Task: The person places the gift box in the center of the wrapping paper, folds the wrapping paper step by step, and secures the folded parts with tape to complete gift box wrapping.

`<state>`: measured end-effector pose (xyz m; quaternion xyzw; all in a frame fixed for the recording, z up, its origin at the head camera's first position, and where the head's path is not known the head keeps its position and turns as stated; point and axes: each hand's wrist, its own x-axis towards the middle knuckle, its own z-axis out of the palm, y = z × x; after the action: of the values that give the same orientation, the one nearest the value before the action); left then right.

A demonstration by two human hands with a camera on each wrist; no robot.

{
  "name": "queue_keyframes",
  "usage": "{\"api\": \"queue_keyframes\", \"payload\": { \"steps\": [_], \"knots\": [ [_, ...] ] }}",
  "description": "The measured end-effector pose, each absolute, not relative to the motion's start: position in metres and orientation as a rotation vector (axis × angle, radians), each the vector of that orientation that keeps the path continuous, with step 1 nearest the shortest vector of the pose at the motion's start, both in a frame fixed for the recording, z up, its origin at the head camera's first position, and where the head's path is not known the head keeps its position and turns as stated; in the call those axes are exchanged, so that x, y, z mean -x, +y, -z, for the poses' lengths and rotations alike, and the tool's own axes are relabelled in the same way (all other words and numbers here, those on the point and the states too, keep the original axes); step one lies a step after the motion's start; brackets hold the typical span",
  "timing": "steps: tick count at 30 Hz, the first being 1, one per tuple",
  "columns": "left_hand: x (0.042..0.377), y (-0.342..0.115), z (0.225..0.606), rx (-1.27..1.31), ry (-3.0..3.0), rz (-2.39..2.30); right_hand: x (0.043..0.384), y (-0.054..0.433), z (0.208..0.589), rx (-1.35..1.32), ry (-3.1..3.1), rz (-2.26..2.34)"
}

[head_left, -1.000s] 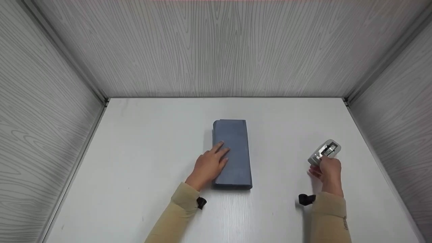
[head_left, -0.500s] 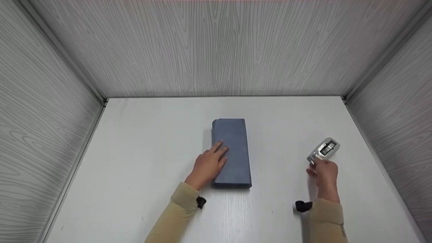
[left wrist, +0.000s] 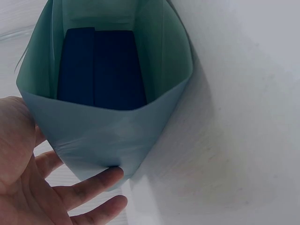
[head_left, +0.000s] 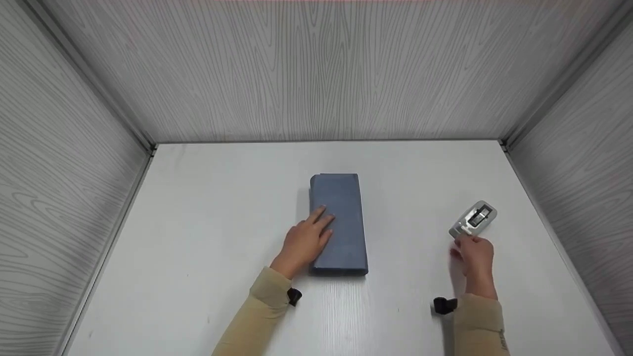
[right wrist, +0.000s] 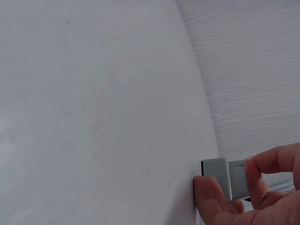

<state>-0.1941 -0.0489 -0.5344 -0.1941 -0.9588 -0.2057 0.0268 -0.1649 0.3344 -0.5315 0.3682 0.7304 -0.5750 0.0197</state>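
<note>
A blue-grey paper bag (head_left: 341, 222) lies lengthwise on the white table in the head view. Its mouth faces the left wrist camera and shows a dark blue box (left wrist: 112, 65) inside. My left hand (head_left: 304, 242) rests on the bag's left side with fingers spread. On the right, my right hand (head_left: 475, 252) pinches the near end of a small grey device (head_left: 479, 215), which has a silvery top and a black-framed window. The right wrist view shows thumb and fingertips around this device, with part of its lettering visible; its exact kind is unclear.
Wood-grain panels enclose the white tabletop (head_left: 227, 198) at the back (head_left: 316, 74) and on both sides. A black wrist camera (head_left: 445, 305) sits beside the right sleeve; another (head_left: 294, 296) is at the left cuff.
My right hand has slid back toward the device's near end, uncovering more of its top. The device has shifted slightly left. My left hand and the bag are almost unmoved.
</note>
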Motion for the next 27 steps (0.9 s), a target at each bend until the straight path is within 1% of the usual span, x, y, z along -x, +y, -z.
{"api": "queue_keyframes", "payload": {
  "steps": [13, 27],
  "knots": [
    [0.194, -0.049, 0.536, 0.601, -2.953, 0.656, 0.166, 0.341, 0.531, -1.109, 2.457, 1.518],
    [0.193, -0.049, 0.538, 0.611, -2.917, 0.628, 0.173, 0.354, 0.536, -0.989, 2.628, 1.277]
  ]
}}
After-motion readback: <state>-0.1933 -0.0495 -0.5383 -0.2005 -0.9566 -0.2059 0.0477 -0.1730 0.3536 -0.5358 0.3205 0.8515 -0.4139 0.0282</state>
